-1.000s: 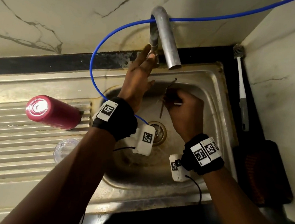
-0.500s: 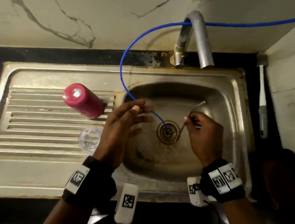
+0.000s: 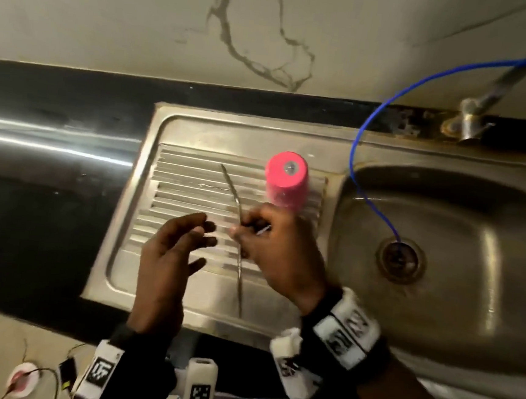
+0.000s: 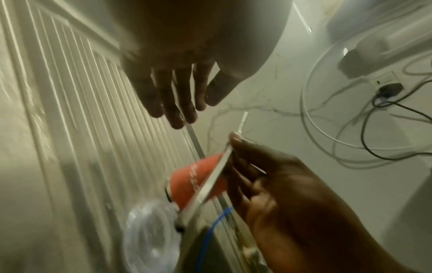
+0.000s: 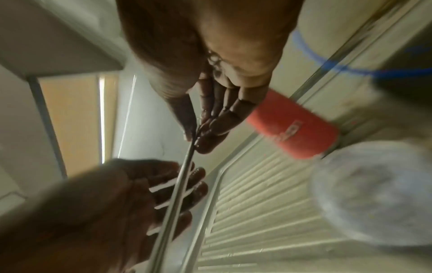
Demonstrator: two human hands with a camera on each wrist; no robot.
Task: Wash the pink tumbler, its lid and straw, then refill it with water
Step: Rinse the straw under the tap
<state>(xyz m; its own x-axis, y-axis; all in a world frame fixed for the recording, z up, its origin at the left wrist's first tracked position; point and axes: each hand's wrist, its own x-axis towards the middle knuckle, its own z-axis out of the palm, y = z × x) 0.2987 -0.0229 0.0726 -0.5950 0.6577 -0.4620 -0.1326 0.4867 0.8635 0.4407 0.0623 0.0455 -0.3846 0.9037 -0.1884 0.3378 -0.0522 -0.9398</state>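
Two hands work over the ribbed drainboard [image 3: 189, 193] of the steel sink. Nearest, at 7 o'clock, the left hand [image 3: 171, 255] hovers with fingers loosely spread, holding nothing. Just right of it, the right hand [image 3: 279, 251] pinches the metal straw [image 3: 238, 273] near its middle, thumb and fingertips clamped on it; the straw runs from 6 toward 11 o'clock. Beyond, at 1 o'clock, the pink tumbler [image 3: 287, 180] stands upside down on the drainboard, and the clear lid [image 4: 149, 234] lies beside it, seen from the wrists only. Farther right is the basin [image 3: 473, 249] with a blue hose [image 3: 370, 189] reaching the drain. The straw looks ready to set down: best laid along a groove, clear of the tumbler, so it cannot roll.
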